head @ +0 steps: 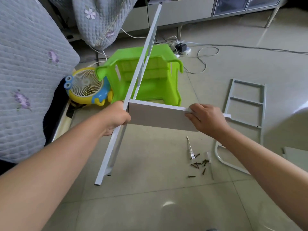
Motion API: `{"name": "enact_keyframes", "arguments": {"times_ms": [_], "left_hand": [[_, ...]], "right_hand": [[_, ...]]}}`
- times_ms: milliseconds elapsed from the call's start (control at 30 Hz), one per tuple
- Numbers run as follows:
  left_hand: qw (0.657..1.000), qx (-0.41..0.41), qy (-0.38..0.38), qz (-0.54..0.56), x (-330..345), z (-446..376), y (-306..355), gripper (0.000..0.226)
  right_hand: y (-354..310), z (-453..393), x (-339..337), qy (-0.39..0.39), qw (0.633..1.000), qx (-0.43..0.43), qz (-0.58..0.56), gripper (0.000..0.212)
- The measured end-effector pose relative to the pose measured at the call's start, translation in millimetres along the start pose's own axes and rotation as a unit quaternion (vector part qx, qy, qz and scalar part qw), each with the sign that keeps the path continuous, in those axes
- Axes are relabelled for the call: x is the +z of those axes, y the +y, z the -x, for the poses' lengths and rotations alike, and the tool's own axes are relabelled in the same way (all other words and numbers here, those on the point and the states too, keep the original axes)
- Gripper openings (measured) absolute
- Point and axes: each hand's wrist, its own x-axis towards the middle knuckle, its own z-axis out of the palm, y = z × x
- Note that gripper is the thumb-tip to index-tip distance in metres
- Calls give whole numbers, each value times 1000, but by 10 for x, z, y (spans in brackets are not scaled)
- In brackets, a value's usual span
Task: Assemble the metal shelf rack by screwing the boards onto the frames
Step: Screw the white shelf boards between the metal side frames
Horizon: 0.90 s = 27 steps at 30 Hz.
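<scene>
Hands (115, 116) (206, 118) grip one frame (133, 84), one board (158, 116).

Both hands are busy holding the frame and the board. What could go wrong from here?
1. The left hand grips the frame and the right hand holds the board; reaching for the screwdriver frees one, so the joint may slip.
2. The tall frame stands tilted on the floor and could tip onto the green stool.
3. Loose screws lie close by and could scatter.
</scene>
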Motion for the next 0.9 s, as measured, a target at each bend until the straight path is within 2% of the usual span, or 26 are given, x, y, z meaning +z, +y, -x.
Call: {"name": "enact_keyframes", "arguments": {"times_ms": [167,267,300,533,667,767,900], "left_hand": [[993,-32,-14,117,0,127,-51,27],[984,-42,-13,173,-85,139,-136,58],[982,-44,-12,185,-128,132,-166,60],[966,-85,-23,244,-318,194,-296,37],[956,-108,-27,273,-322,347,-314,52],[951,-137,-43,274,-386,459,-268,54],[942,-155,-76,289,-282,503,-348,50]], "right_hand": [[0,-264,-257,-5,999,-31,5,42],[-89,-429,-284,-3,999,-37,6,43],[-125,-491,-284,-3,999,-46,6,43],[-306,-834,-309,-23,995,-95,21,42],[-420,-874,-437,-46,992,-117,23,39],[-461,-925,-615,-66,989,-128,10,38],[-523,-843,-728,-151,981,-119,38,34]]}}
